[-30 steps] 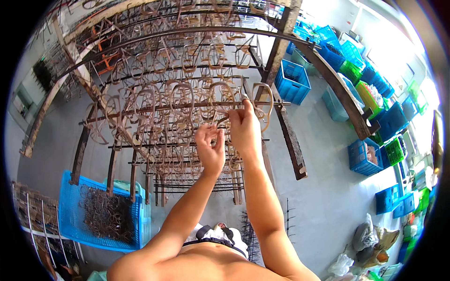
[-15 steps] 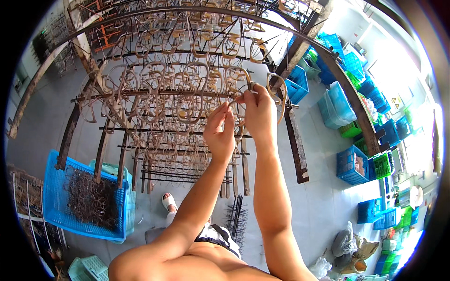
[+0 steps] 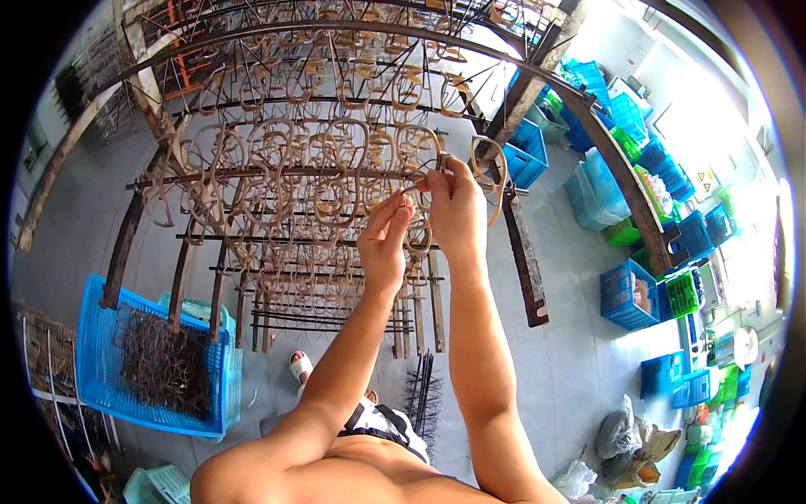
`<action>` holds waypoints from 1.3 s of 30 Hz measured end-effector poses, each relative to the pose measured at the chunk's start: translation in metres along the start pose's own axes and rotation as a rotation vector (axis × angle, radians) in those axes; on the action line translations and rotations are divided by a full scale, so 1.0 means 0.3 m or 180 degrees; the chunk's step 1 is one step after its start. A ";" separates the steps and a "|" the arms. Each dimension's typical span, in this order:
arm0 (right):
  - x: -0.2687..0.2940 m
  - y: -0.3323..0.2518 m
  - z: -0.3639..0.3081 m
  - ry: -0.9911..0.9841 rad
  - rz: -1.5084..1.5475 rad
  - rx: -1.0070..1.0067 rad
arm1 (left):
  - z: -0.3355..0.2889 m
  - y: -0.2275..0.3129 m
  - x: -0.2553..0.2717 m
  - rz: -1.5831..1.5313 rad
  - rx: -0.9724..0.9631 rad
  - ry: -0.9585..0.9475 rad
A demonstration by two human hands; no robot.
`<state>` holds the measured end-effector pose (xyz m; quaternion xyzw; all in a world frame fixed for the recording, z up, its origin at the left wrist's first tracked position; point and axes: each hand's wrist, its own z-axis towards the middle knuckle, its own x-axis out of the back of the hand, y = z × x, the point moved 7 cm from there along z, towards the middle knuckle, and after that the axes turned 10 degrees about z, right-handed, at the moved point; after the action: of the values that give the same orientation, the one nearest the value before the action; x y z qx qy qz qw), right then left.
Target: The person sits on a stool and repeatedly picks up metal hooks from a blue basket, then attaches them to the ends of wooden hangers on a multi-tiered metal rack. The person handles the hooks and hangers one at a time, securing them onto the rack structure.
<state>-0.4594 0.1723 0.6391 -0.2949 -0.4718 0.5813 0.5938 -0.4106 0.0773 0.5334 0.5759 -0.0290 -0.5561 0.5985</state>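
Tan and pale brown rounded loops [image 3: 342, 172] hang in rows along dark metal rods [image 3: 285, 171] on a rack in front of me. My left hand [image 3: 384, 244] is raised at the front row, its thumb and fingers pinched together; what they grip is too small to make out. Just right of it and slightly higher, my right hand [image 3: 456, 210] is closed too, fingers curled in at the rod. A larger amber loop [image 3: 502, 181] shows right beside and behind the right hand. Whether that hand holds it is hidden.
A blue basket [image 3: 92, 353] of dark wire pieces [image 3: 164, 361] stands at left. Rusty rack posts [image 3: 525, 260] flank the loops. Bristly dark rods [image 3: 422, 395] lie on the floor by my feet. Blue crates [image 3: 630, 294], a clear tub [image 3: 594, 191] and bags [image 3: 617, 428] line the right side.
The view has shifted slightly. Both hands stay at the same part of the front row; the fingers of my right hand have moved a little closer along the rod toward the left hand.
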 end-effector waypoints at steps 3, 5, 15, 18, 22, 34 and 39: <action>0.013 0.000 0.001 0.0019 -0.0103 -0.0104 | -0.011 -0.017 -0.017 -0.0404 0.0330 -0.0025; 0.028 0.000 0.001 0.0026 -0.0201 -0.0161 | -0.020 -0.026 -0.032 -0.0578 0.0501 -0.0046; 0.307 -0.224 0.251 0.0671 0.0583 -0.0041 | -0.192 0.134 0.022 0.1690 0.0697 -0.0396; 0.229 -0.202 0.380 0.0077 0.1923 -0.0955 | -0.104 0.580 0.146 0.1374 -0.0631 0.0066; 0.344 -0.235 0.515 -0.0011 0.3357 -0.0905 | 0.265 0.994 0.435 0.0274 -0.1556 0.1055; 0.529 -0.434 -0.367 0.0975 0.3778 0.1775 | 0.615 1.422 0.388 0.0555 -0.0634 0.0130; 0.933 -0.119 -0.683 0.2436 0.2770 0.1194 | 0.158 0.971 0.391 0.1446 -0.0083 0.0185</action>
<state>-0.2934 0.4788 0.6540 -0.5390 0.0493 0.6966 0.4710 -0.2139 -0.1180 0.6884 0.5625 -0.1336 -0.3906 0.7164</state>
